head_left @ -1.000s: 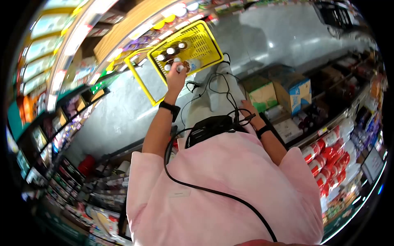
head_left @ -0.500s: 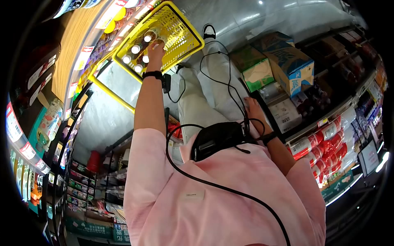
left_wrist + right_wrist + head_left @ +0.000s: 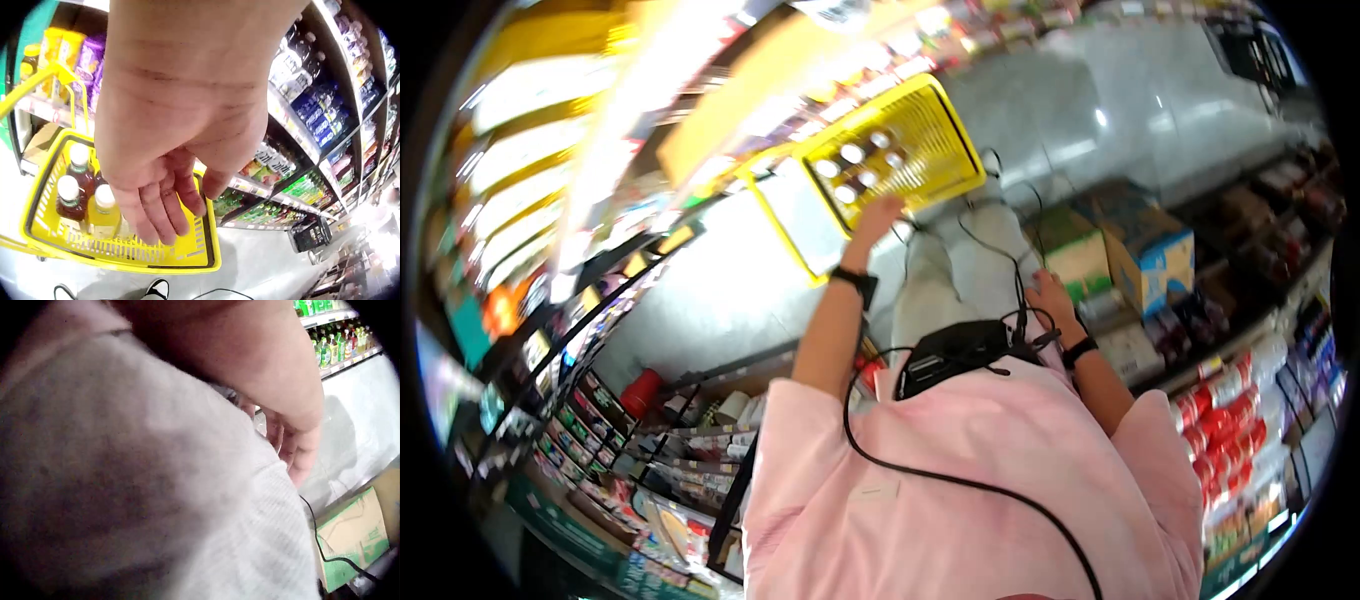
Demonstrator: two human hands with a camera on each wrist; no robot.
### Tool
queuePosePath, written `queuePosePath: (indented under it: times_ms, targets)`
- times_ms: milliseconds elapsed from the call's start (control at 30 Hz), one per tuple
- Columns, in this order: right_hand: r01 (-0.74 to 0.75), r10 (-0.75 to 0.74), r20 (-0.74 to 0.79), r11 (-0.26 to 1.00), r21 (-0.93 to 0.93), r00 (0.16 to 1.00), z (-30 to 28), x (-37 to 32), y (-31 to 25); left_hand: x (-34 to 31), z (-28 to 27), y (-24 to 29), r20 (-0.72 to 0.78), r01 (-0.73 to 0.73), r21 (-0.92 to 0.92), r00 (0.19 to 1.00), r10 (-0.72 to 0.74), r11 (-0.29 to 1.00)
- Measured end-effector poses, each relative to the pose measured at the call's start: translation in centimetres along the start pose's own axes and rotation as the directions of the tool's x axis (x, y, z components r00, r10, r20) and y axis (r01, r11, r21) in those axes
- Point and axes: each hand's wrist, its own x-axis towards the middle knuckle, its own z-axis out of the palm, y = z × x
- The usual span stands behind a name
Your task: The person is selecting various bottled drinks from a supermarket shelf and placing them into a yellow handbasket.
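My left hand (image 3: 882,215) is over the near rim of a yellow shopping basket (image 3: 935,150). In the left wrist view its fingers hang relaxed, with nothing between them. Several bottles with white caps stand grouped at one end of the basket; two of these are a dark bottle (image 3: 70,206) and a yellow bottle (image 3: 104,219). The hand covers part of the basket's inside in that view. My right hand (image 3: 1052,297) rests beside my thigh, fingers loosely bent and holding nothing; the pale trousers (image 3: 250,519) partly hide it in the right wrist view.
The basket's yellow handle (image 3: 775,220) is folded out to the left. Stocked drink shelves (image 3: 300,137) run along the far side. Cardboard boxes (image 3: 1150,265) stand on a low shelf at the right. Black cables (image 3: 1005,255) hang across my legs.
One second ago my left hand gripped a tilted bottle in the basket. It has since let go and drawn back to the near rim. The right hand stays by the thigh.
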Motion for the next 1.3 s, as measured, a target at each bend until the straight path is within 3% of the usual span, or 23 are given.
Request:
queuePosePath:
  times_ms: [100, 133, 200, 267, 300, 333, 367, 400, 467, 500, 533, 567, 600, 667, 733, 767, 867, 900, 1067, 1133, 1167, 1267, 1300]
  targets:
    - [0.015, -0.012, 0.039, 0.998, -0.057, 0.999, 0.5, 2.2, -2.6, -8.6, -3.5, 1.8, 0.061, 0.238, -0.189, 0.971, -0.23, 0.953]
    - [0.235, -0.237, 0.016, 0.95, -0.205, 0.971, 4.6, 5.8, 2.2, -11.8, -5.2, 4.1, 0.002, 0.348, -0.109, 0.937, -0.35, 0.931]
    - [0.009, -0.001, 0.118, 0.997, -0.07, 0.993, -0.2, 4.0, -5.8, -16.7, -4.2, -0.9, -0.235, 0.245, -0.272, 0.921, -0.311, 0.931]
    - [0.123, -0.091, 0.172, 0.975, -0.187, 0.981, 1.2, 7.2, -5.7, -21.7, -4.0, -3.9, -0.297, 0.309, -0.302, 0.869, -0.397, 0.902]
    - [0.212, -0.157, 0.19, 0.924, -0.319, 0.969, 1.8, 8.8, -5.9, -24.3, -3.1, -5.3, -0.273, 0.185, -0.644, 0.851, -0.449, 0.742]
    - [0.226, -0.183, 0.155, 0.915, -0.335, 0.971, 1.7, 12.1, -6.5, -26.3, -1.4, -8.7, -0.273, 0.045, -0.782, 0.872, -0.407, 0.622]
    - [0.391, -0.281, 0.37, 0.881, -0.266, 0.885, 1.4, 15.5, -6.9, -28.4, 0.5, -12.9, -0.341, -0.074, -0.427, 0.936, -0.085, 0.901]
    - [0.529, -0.358, 0.567, 0.832, -0.166, 0.742, 0.4, 17.9, -7.8, -30.3, 1.1, -11.6, -0.165, 0.161, -0.858, 0.812, -0.56, 0.487]
    - [0.633, -0.646, 0.108, 0.763, 0.134, 0.756, -9.5, 10.3, -21.3, -32.7, 2.2, -12.1, 0.109, 0.454, -0.851, 0.643, -0.758, 0.263]
    - [0.727, -0.697, -0.246, 0.565, 0.392, 0.674, -12.2, 10.3, -25.6, -33.7, 2.8, -12.5, 0.143, 0.5, -0.828, 0.626, -0.766, 0.253]
    - [0.528, -0.608, -0.23, 0.37, 0.765, 0.76, -17.0, 7.9, -30.9, -34.2, 3.3, -12.7, 0.129, 0.49, -0.825, 0.648, -0.751, 0.282]
    - [0.624, -0.55, -0.428, 0.236, 0.745, 0.718, -20.9, 4.3, -36.0, -34.5, 3.6, -12.7, 0.118, 0.488, -0.816, 0.666, -0.737, 0.31]
    - [0.781, -0.577, -0.606, 0.093, 0.618, 0.548, -23.6, 3.3, -39.9, -34.6, 3.8, -12.6, 0.094, 0.473, -0.81, 0.686, -0.721, 0.345]
    - [0.859, -0.596, -0.667, 0.08, 0.505, 0.447, -25.7, 3.5, -47.0, -33.8, 3.7, -12.0, 0.027, 0.423, -0.803, 0.73, -0.682, 0.421]
    - [0.927, -0.558, -0.758, 0.339, 0.163, 0.338, -26.4, 2.4, -52.9, -32.4, 3.3, -10.9, -0.044, 0.362, -0.794, 0.767, -0.64, 0.489]
    - [0.901, -0.525, -0.826, 0.43, -0.05, 0.205, -26.8, 2.9, -55.0, -31.7, 2.6, -10.1, -0.078, 0.329, -0.791, 0.782, -0.618, 0.516]
    - [0.816, -0.585, -0.728, 0.575, -0.061, 0.358, -28.0, 2.1, -57.6, -29.6, 0.4, -7.4, -0.139, 0.235, -0.815, 0.808, -0.572, 0.53]
    - [0.805, -0.586, -0.744, 0.583, -0.111, 0.322, -27.8, 2.0, -57.7, -29.0, -0.3, -7.2, -0.116, 0.225, -0.841, 0.813, -0.57, 0.492]
    - [0.903, -0.592, -0.741, 0.427, 0.045, 0.317, -27.9, 1.1, -55.0, -28.8, -1.9, -6.9, -0.227, 0.135, -0.825, 0.81, -0.54, 0.549]
    - [0.964, -0.602, -0.778, 0.264, 0.019, 0.18, -26.7, 0.4, -52.5, -29.6, -3.0, -7.4, -0.308, 0.041, -0.816, 0.813, -0.494, 0.577]
    - [0.964, -0.604, -0.772, 0.265, 0.041, 0.198, -26.3, -0.2, -51.3, -30.1, -3.9, -7.4, -0.356, -0.016, -0.809, 0.808, -0.469, 0.588]
    - [0.97, -0.584, -0.777, 0.096, 0.224, 0.237, -24.6, -4.3, -49.9, -31.7, -10.5, -5.1, -0.529, -0.162, -0.731, 0.749, -0.4, 0.663]
    - [0.984, -0.6, -0.783, 0.041, 0.174, 0.163, -24.4, -6.5, -49.7, -32.4, -13.8, -3.5, -0.626, -0.239, -0.622, 0.723, -0.291, 0.745]
